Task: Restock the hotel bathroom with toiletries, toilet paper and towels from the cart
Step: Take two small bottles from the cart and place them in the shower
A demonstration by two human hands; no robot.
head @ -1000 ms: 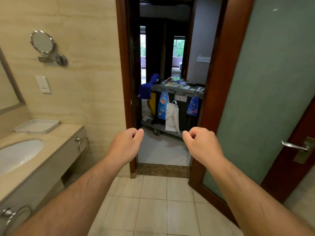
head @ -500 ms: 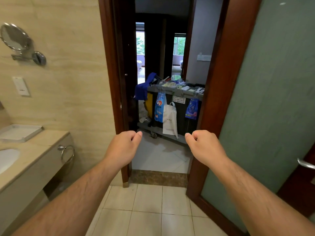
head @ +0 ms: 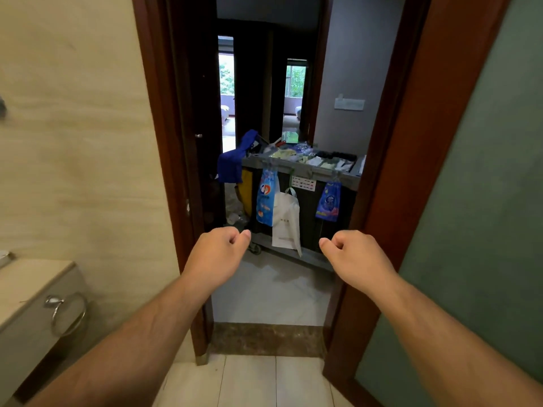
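Both empty: left hand (head: 219,254) and right hand (head: 355,257) held out ahead toward the doorway, fingers curled under into loose fists, thumb tips against forefingers, gripping nothing. Well apart from the grey plastic housekeeping cart (head: 293,169), parked on the pale glossy stone floor (head: 273,289) just past the dark red-brown wooden door frame (head: 164,171) and filling most of the opening. Judged as the walk out to fetch supplies, with restocking hardly begun. Easy to stub a foot on the mottled brown stone threshold strip (head: 264,339), set between the cream matt floor tiles (head: 249,380) and the shinier floor beyond; probably slippery out there if damp. Narrow passage too: could clip an elbow on the frame or on the frosted green glass door (head: 484,230) at the right. Loose hangings on the cart's near side apt to snag or swing when reaching over: a limp royal-blue cloth (head: 232,163) draped off the left corner of the top tray, a tall crinkly blue plastic packet (head: 266,198), a flat white paper carrier bag (head: 286,221) with thin handles, a smaller dark-blue glossy pouch (head: 329,202). Small sachets jumbled in the shallow top tray, too small to tell apart, so easily knocked out or picked wrongly. No towels or toilet rolls visible from here. At lower left, a smooth beige stone tabletop (head: 26,280) with a polished chrome towel ring (head: 69,314) on its front edge.
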